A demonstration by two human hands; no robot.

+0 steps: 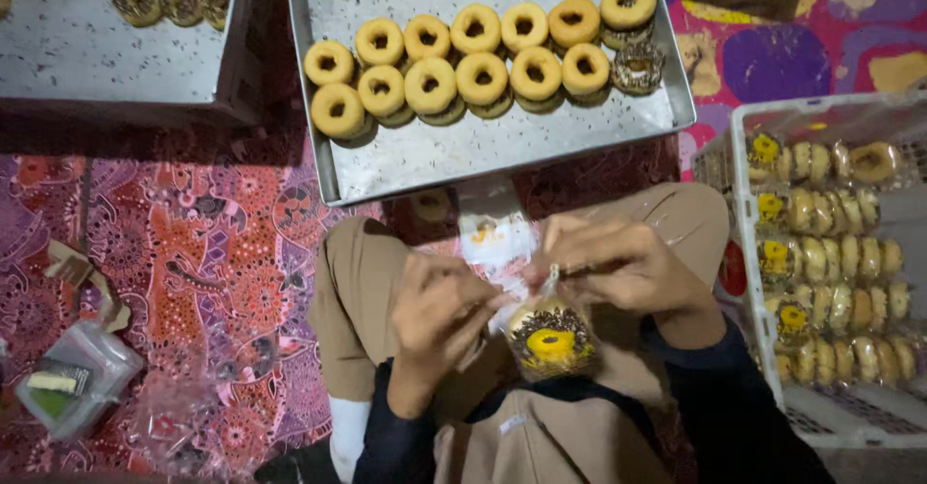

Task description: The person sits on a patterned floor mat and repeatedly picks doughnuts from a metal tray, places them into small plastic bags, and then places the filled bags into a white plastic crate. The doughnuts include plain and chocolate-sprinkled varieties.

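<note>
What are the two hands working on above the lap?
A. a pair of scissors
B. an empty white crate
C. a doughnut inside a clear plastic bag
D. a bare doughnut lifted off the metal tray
C: the left hand and right hand pinch the top of a clear bag holding a dark-topped doughnut with a yellow centre.

One view only, from a camera worn on the person's head, looking almost straight down and close over the lap. The two hands (541, 291) sit low in the middle; beyond them lies a metal tray (483, 156), to their right a white crate (763, 368), to their left patterned cloth (193, 252).
</note>
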